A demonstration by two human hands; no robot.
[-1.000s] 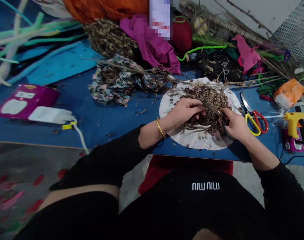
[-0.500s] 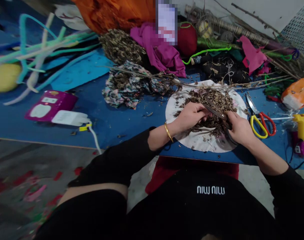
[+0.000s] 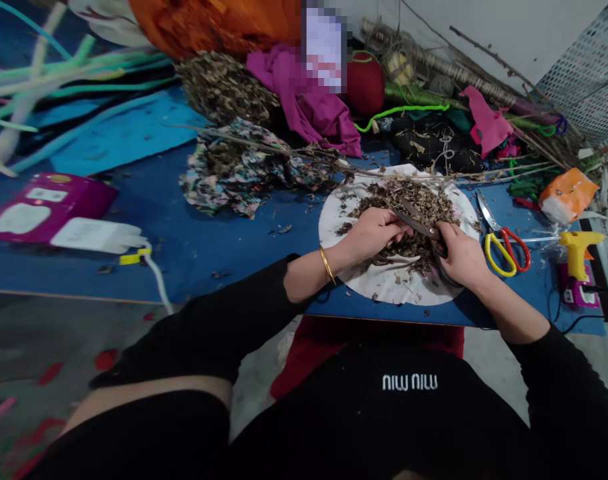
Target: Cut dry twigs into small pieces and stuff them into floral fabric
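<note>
Scissors point(image 3: 417, 225): they were a dark pair, placed slantwise over the dry leaves point(image 3: 437, 200), and their blades pointed toward the left hand point(image 3: 371, 233).
Right hand point(image 3: 461, 257): its fingers were wrapped around the dark handles.
Left hand: its fingers were bent and narrow together, just beside the blades or against them; I could not tell if they pinched a small leaf piece. A gold bracelet point(image 3: 327, 265) was around this wrist.
Dry leaves: brown and crumbled, they formed a loose heap on the white cloth point(image 3: 384, 293), with small bits scattered around.
White cloth: roughly round and wrinkled, it lay at the near edge of the blue desk point(image 3: 239, 260).
To the right: second scissors point(image 3: 493, 223), with one yellow and one red handle, lay just beside the cloth; farther right were a yellow glue gun point(image 3: 578, 253) and, behind it, an orange packet point(image 3: 569, 193).
Behind: thin twigs point(image 3: 399, 176) crossed near the cloth's far edge, and beyond them lay a dark bundle point(image 3: 429, 143) and a pink fabric piece point(image 3: 487, 123).
To the left: a patterned cloth point(image 3: 224, 180) carried more brown leaves; behind it was a magenta cloth point(image 3: 309, 110).
Far left: a purple box point(image 3: 49, 207) stood on the desk, and pale strands point(image 3: 74, 77) lay partly over a light blue sheet point(image 3: 129, 130).
Below: red scraps point(image 3: 105, 361) were on the grey floor point(image 3: 257, 370).
</note>
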